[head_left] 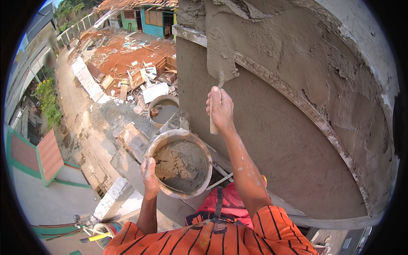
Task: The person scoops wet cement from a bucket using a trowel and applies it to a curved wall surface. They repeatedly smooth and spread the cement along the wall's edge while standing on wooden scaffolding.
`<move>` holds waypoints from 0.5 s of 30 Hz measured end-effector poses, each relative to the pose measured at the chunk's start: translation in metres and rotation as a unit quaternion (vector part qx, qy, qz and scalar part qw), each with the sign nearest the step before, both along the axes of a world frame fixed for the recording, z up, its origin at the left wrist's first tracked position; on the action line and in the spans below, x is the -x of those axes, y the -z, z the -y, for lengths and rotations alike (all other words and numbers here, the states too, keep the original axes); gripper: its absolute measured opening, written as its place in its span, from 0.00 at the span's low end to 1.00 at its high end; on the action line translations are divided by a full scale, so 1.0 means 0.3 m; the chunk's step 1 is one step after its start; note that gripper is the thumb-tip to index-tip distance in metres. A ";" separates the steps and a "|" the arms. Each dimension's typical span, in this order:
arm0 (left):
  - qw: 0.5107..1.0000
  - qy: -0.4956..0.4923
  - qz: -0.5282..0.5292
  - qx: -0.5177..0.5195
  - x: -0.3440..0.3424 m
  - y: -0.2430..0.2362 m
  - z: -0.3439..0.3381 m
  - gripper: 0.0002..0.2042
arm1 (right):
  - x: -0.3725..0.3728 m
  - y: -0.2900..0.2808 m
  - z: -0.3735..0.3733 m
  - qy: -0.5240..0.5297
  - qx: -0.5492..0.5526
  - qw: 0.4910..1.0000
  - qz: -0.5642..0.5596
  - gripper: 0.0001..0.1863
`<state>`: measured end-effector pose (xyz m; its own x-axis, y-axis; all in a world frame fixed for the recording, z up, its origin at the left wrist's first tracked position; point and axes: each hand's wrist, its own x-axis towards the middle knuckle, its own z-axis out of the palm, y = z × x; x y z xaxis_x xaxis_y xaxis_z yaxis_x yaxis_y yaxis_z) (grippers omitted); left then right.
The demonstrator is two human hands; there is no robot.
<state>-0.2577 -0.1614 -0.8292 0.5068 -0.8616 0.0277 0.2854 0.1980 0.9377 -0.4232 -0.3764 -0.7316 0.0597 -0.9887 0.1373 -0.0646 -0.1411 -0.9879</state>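
My right hand [220, 108] grips the wooden handle of a mortar-coated trowel [221, 55], its blade raised against the upper part of a grey plastered wall [272, 148], across a long pale strip [310, 111]. Rough, wetter-looking plaster [323, 63] lies above that strip. My left hand [149, 174] is closed on the left rim of a round bucket [206, 155], which holds a heap of grey-brown mortar [180, 165].
Below on the left are a paved path [70, 89], demolition debris [140, 78], a round tub of grey liquid [165, 114] and low houses [153, 23]. A narrow concrete ledge [127, 163] and a pail with tools [104, 238] are near my left side.
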 end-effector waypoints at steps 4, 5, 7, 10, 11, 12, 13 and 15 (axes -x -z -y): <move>0.998 -0.028 0.047 -0.018 -0.030 0.039 -0.021 0.21 | 0.098 0.094 -0.091 -0.012 -0.056 0.997 -0.047 0.22; 0.999 -0.030 0.029 -0.022 -0.021 0.027 -0.025 0.20 | 0.139 0.114 -0.137 -0.033 -0.073 0.993 -0.084 0.20; 0.998 -0.027 0.002 -0.051 -0.016 0.064 -0.010 0.19 | 0.271 0.135 -0.236 -0.090 -0.072 0.975 -0.190 0.16; 0.996 -0.036 0.014 -0.080 -0.004 0.042 -0.020 0.18 | 0.410 0.119 -0.369 -0.192 0.043 0.890 -0.412 0.16; 0.998 -0.024 0.026 -0.053 -0.007 0.037 -0.015 0.18 | 0.433 0.128 -0.389 -0.195 0.085 0.855 -0.473 0.16; 0.999 -0.011 0.037 -0.027 -0.008 0.036 -0.021 0.19 | 0.452 0.139 -0.411 -0.198 0.128 0.814 -0.530 0.17; 0.999 0.005 0.048 0.009 -0.002 0.028 -0.014 0.19 | 0.468 0.146 -0.416 -0.193 0.177 0.768 -0.585 0.18; 0.999 0.015 0.029 0.001 0.014 0.006 -0.024 0.19 | 0.482 0.190 -0.417 -0.189 0.182 0.752 -0.604 0.19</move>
